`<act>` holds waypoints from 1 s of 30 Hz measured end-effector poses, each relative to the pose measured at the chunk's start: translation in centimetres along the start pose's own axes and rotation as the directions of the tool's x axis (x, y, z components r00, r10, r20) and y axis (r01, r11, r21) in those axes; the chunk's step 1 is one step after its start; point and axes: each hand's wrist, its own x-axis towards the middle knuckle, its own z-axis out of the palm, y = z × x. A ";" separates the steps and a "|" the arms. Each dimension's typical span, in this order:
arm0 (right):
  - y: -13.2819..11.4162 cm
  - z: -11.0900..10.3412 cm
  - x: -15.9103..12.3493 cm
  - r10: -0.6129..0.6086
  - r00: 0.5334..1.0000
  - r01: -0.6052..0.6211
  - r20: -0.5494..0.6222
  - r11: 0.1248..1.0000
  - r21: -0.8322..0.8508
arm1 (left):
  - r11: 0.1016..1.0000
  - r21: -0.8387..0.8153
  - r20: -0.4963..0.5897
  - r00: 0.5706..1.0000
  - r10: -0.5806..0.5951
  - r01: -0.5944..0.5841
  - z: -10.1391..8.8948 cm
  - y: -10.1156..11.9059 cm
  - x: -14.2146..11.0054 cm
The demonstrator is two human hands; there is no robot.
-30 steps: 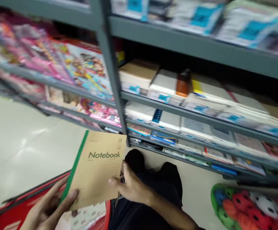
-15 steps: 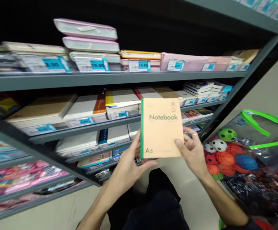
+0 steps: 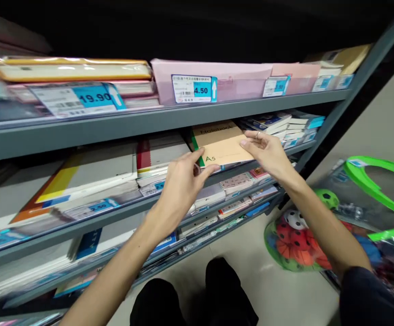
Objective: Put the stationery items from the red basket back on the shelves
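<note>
A tan A5 notebook point(image 3: 222, 144) with a green spine lies nearly flat at the second shelf, its far part under the shelf above. My left hand point(image 3: 183, 185) pinches its near left corner between thumb and fingers. On the right edge, my right hand point(image 3: 266, 151), with a ring on one finger, grips the cover with the thumb on top. Left of the notebook are white notebooks with a red stripe point(image 3: 144, 154). Small thick books point(image 3: 271, 122) are stacked to its right.
Above runs a grey shelf edge point(image 3: 183, 115) with price tags and a pink box point(image 3: 237, 74). Lower shelves hold more stationery. On the floor at right stands a clear bag with green handles point(image 3: 363, 176) and small toy balls point(image 3: 295, 240). My knees point(image 3: 224, 280) are below.
The notebook has gone from in front of the shelves into the second shelf, tilting flatter, with both hands following. My view has come closer to the shelves and shifted right.
</note>
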 end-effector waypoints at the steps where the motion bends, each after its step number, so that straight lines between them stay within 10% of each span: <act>1: 0.4 0.0 1.0 -0.014 1.000 0.016 0.024 0.999 -0.046 | 0.997 0.075 -0.013 0.999 0.031 -0.030 0.2 -0.1 0.7; 7: 1.0 -0.6 1.7 -0.236 0.961 0.275 0.140 0.813 -0.513 | 0.893 0.422 -0.008 0.985 0.174 -0.154 1.5 -0.9 1.1; 13: 1.7 -2.1 -0.2 -0.407 0.826 0.560 0.390 0.664 -0.495 | 0.759 0.629 0.013 0.978 0.206 -0.168 2.3 -0.6 0.4; 30: 4.0 -1.0 3.0 -0.371 0.856 0.513 0.360 0.692 -0.508 | 0.803 0.573 0.018 0.982 0.189 -0.165 2.1 -3.3 2.9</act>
